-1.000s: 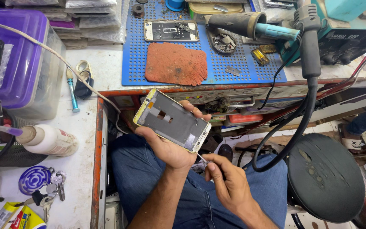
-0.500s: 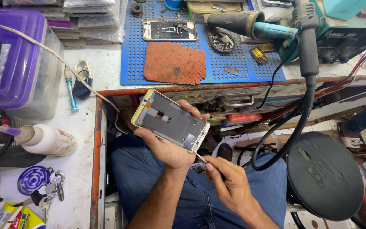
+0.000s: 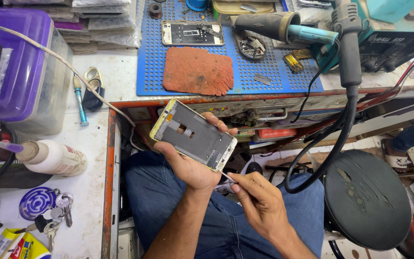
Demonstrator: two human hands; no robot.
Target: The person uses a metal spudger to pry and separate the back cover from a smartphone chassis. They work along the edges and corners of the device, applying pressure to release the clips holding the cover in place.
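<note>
While the left hand (image 3: 188, 165) cradles the phone frame (image 3: 193, 135) from beneath, its fingers curl up around the far long edge and the thumb side braces the near one, so the grey, gold-rimmed frame is gripped open-face-up above the person's lap, just in front of the counter (image 3: 120, 86). Its long axis runs from about 10 o'clock down to 4 o'clock, and the low end at 4 o'clock is the end that matters: the right hand (image 3: 259, 204) sits just off that corner, at roughly 5 o'clock from the frame's middle. The right hand's fingers (image 3: 239, 184) are pressed together in a pinch on a thin metal tool (image 3: 227, 176) (whether tweezers or a fine pick cannot be told at this size), and the tool's tip points up toward 10 o'clock, meeting or nearly meeting the frame's lower corner. So the tool lies almost in line with the frame's long axis, and the right hand is plainly the nearer one to that corner, while the left only holds. Farther off at 12 o'clock, on the blue perforated mat (image 3: 245, 72), lie a worn red-brown pad (image 3: 197, 71) and another opened phone (image 3: 192, 33), both well apart from the hands. A black round stool (image 3: 367, 199) stands at 3 o'clock.
</note>
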